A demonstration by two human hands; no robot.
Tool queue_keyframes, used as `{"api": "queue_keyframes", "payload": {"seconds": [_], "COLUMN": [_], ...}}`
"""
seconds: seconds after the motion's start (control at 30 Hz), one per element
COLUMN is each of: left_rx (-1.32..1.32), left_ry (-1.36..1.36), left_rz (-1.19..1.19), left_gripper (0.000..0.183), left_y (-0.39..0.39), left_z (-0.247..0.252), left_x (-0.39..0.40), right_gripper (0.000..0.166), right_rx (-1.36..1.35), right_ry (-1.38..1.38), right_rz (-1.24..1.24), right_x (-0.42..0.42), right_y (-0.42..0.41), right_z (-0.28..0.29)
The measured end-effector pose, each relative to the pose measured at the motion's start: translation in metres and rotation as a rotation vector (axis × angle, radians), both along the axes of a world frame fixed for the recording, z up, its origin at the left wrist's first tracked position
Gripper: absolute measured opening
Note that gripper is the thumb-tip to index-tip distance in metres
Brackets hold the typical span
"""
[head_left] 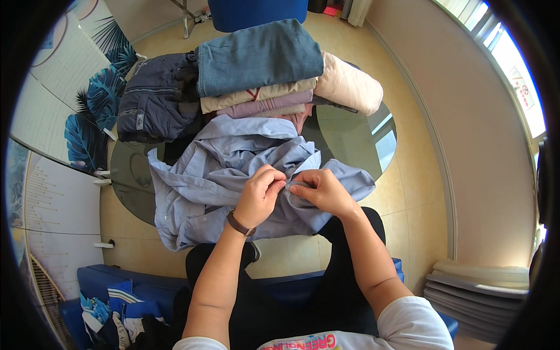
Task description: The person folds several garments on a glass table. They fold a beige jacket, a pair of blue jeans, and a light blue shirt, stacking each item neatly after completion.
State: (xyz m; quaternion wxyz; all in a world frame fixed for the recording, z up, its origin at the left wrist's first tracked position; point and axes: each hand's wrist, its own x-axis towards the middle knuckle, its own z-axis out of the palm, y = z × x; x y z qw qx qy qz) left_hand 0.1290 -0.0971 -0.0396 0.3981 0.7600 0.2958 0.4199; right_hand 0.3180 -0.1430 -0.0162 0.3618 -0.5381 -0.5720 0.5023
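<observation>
A light blue button shirt (210, 175) lies rumpled across the near side of an oval glass table (350, 131), its lower edge hanging toward my knees. My left hand (261, 192), with a brown-strapped watch (239, 224) at the wrist, pinches the shirt fabric between thumb and forefinger. Right beside it, my right hand (323, 190) pinches the same stretch of cloth near the collar or placket. The fingertips almost meet, and they cover the small detail held there. To the right of my hands a loose flap of the shirt spreads out.
Behind the shirt, folded garments are stacked with blue denim (262, 57) on top. A dark padded jacket (153, 100) sits left, a cream rolled garment (350, 83) right. I sit on a blue bench (131, 280) holding clothes (131, 310). Grey cushions (477, 288) are piled at right.
</observation>
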Motion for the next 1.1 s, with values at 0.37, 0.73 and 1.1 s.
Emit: {"api": "queue_keyframes", "payload": {"seconds": [0.37, 0.73, 1.1], "left_rx": [-0.199, -0.186, -0.002], "left_ry": [-0.069, -0.044, 0.031], "left_rz": [-0.069, -0.054, 0.111], "left_gripper": [0.014, 0.02, 0.016], "left_y": [-0.002, -0.001, -0.004], "left_z": [-0.002, -0.007, -0.005], "left_x": [-0.003, -0.005, -0.001], "right_gripper": [0.015, 0.012, 0.014], "right_rx": [-0.075, 0.141, 0.435], "right_ry": [0.029, -0.053, -0.265], "right_rz": [-0.065, -0.142, -0.069], "right_x": [-0.003, -0.01, -0.008], "right_y": [-0.001, -0.001, 0.005], "right_z": [0.007, -0.002, -0.008]}}
